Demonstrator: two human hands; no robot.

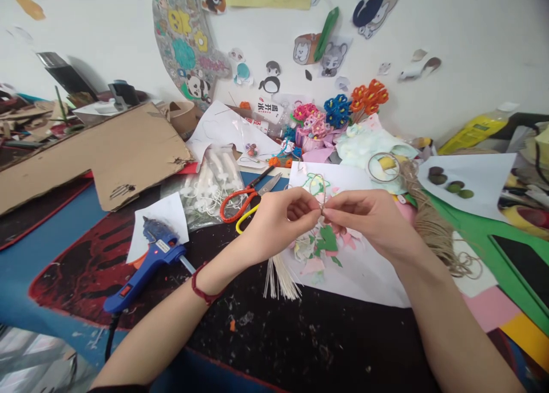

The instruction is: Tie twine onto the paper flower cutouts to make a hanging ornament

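Note:
My left hand [287, 218] and my right hand [358, 213] meet over a sheet of white paper [364, 278]. Their fingertips pinch a thin brown twine [323, 190], which rises in a small loop between them. A cream tassel [281, 278] hangs below my left hand; whether it is joined to the twine is hidden. Green, pink and white paper scraps [328, 238] lie on the sheet beneath. Just left of my left hand are orange-handled scissors [240, 201] and a yellow handle [246, 218].
A blue glue gun [150, 261] rests at the left, near cut cardboard [132, 150] and a bag of white tassels [210, 187]. Twine [433, 230], a tape roll [383, 167] and a phone [523, 267] are at the right. Yarn flowers [313, 121] stand behind.

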